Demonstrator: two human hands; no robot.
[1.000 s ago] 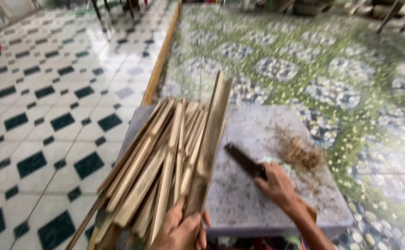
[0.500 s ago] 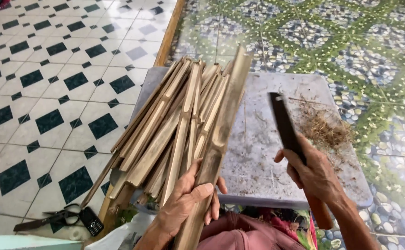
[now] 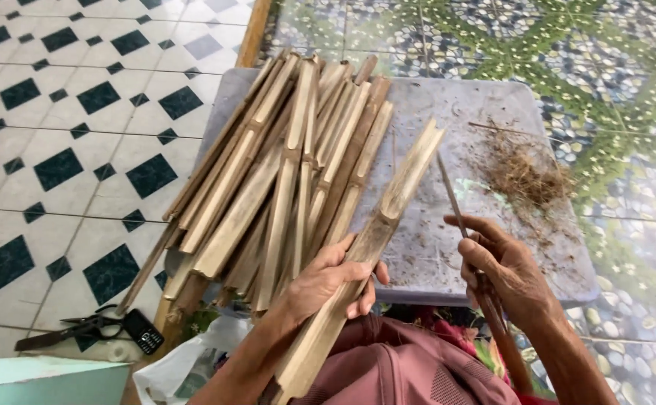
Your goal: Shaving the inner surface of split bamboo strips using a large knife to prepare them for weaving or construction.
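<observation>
Split bamboo strip (image 3: 388, 217) slanting over grey board; thin knife (image 3: 454, 201) edge-on beside it.

bamboo slats (image 3: 283, 172) on table (image 3: 433, 247), shavings (image 3: 523, 169) right

The left hand (image 3: 335, 281) comes up from the lower middle of the view on a bare forearm, fingers curled closed in a grip, thumb on the far side, knuckles turned up. The right hand (image 3: 504, 270) sits lower right — fingers bent, index finger and thumb pinched together, wrist tilted inward. The 2 hands are near each other, not touching.
</observation>
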